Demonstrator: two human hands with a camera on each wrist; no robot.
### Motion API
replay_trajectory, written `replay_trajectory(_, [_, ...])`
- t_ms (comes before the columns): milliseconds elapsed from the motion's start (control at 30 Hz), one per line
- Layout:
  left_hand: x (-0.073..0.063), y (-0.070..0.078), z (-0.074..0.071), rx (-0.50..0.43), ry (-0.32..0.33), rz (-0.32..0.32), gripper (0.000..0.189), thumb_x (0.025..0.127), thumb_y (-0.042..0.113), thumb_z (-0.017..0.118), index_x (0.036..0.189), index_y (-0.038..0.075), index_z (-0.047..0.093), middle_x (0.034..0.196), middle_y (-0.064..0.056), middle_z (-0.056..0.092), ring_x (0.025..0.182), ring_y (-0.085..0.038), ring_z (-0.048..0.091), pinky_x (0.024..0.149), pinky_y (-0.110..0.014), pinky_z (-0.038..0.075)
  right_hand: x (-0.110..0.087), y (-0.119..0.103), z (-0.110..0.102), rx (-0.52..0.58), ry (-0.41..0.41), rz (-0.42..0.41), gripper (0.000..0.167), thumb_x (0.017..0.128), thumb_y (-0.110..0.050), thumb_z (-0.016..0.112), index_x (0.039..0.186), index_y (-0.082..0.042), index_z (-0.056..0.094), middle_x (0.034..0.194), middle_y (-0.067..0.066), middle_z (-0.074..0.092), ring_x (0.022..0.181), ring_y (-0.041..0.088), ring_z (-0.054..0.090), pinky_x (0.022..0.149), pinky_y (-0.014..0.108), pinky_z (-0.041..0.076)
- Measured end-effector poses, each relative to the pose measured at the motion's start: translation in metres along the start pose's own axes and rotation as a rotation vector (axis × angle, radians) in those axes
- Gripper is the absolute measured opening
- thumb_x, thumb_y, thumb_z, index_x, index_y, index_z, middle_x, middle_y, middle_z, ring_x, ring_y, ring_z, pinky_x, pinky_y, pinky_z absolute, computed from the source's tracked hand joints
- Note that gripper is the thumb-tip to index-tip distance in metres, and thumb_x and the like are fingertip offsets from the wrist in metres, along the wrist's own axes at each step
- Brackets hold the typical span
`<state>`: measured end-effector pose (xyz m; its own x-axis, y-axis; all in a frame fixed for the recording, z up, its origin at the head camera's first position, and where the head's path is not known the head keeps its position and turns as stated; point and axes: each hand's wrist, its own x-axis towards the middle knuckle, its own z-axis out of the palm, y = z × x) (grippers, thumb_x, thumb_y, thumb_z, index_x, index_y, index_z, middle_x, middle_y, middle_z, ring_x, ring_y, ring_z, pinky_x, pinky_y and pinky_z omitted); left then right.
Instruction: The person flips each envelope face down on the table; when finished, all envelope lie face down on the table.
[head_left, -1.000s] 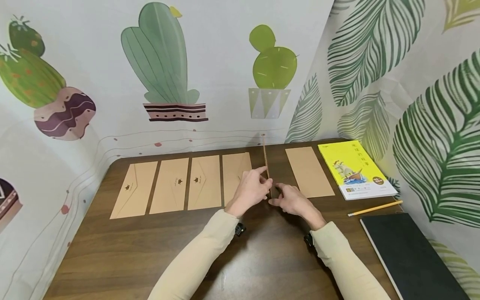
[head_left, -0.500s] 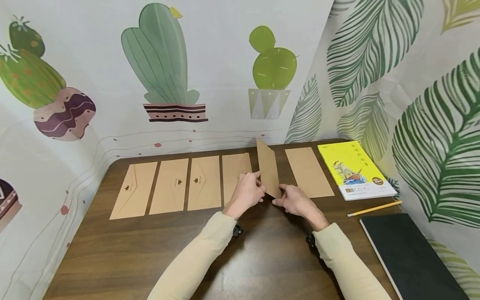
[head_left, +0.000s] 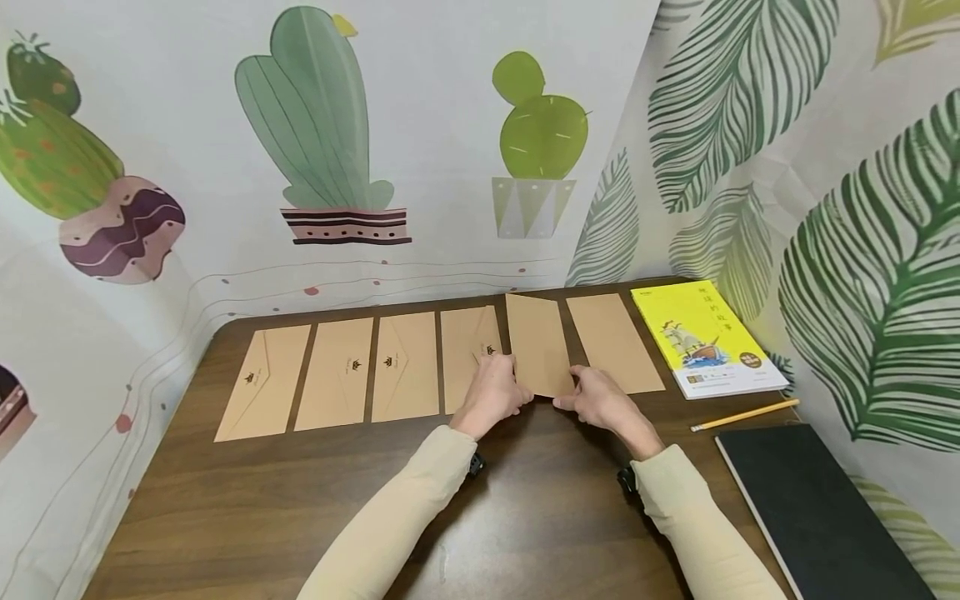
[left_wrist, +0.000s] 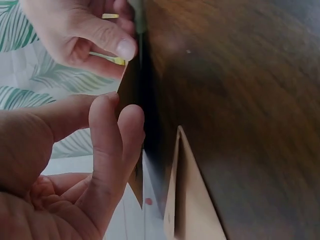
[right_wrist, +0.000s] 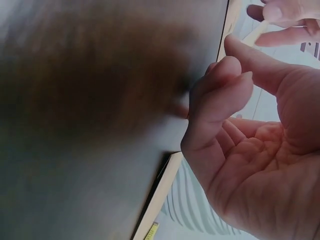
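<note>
Brown envelope (head_left: 540, 346) tipped down from steep to nearly flat, far side of tabletop (head_left: 225, 500) — grip: left hand (head_left: 492, 393) and right hand (head_left: 602, 402) pinching near corners — likely light, bendable, easily creased; best held by edges

Between the left hand (head_left: 491, 393) and the right hand (head_left: 602, 402), a held envelope (head_left: 538, 346) tilts over the desk (head_left: 337, 483). Partly behind the left hand lies a second envelope (head_left: 463, 337); three more envelopes (head_left: 336, 375) line up farther left. Behind the right hand lies another envelope (head_left: 618, 342); right of that hand lie a book (head_left: 693, 325), a pencil (head_left: 745, 415) and, nearest the person, a notebook (head_left: 817, 508).
</note>
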<state>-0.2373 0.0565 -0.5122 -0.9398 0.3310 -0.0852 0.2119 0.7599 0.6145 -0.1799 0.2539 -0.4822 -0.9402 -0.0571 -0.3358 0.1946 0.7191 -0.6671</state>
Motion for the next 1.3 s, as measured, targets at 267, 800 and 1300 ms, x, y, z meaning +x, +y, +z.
replay_trajectory(267, [-0.007, 0.017, -0.005, 0.038, -0.038, -0.088, 0.031, 0.087, 0.015, 0.087, 0.060, 0.009, 0.074, 0.072, -0.012, 0.077, 0.057, -0.016, 0.070, 0.067, -0.025, 0.056, 0.002, 0.002, -0.003, -0.085, 0.023, -0.017, 0.077, 0.101, -0.017, 0.077, 0.159, 0.016, 0.038, 0.086, 0.010, 0.068, 0.064, 0.015, 0.067, 0.067, 0.028, 0.053])
replay_trajectory(800, [-0.003, 0.027, 0.002, 0.060, -0.153, -0.170, 0.028, 0.091, 0.023, 0.087, 0.071, 0.008, 0.076, 0.048, 0.000, 0.068, 0.044, -0.014, 0.067, 0.048, -0.024, 0.048, 0.000, 0.005, -0.007, -0.096, 0.047, 0.013, 0.076, 0.101, -0.017, 0.077, 0.159, 0.014, 0.039, 0.091, 0.012, 0.069, 0.070, 0.016, 0.070, 0.070, 0.029, 0.054])
replay_trajectory(1300, [-0.009, 0.038, 0.002, 0.029, -0.186, -0.160, 0.019, 0.093, 0.017, 0.085, 0.083, 0.003, 0.075, 0.050, -0.002, 0.068, 0.042, -0.013, 0.068, 0.048, -0.025, 0.054, 0.001, 0.009, -0.007, -0.150, 0.088, 0.021, 0.073, 0.099, -0.016, 0.078, 0.156, 0.015, 0.044, 0.098, 0.016, 0.075, 0.076, 0.018, 0.068, 0.084, 0.036, 0.058])
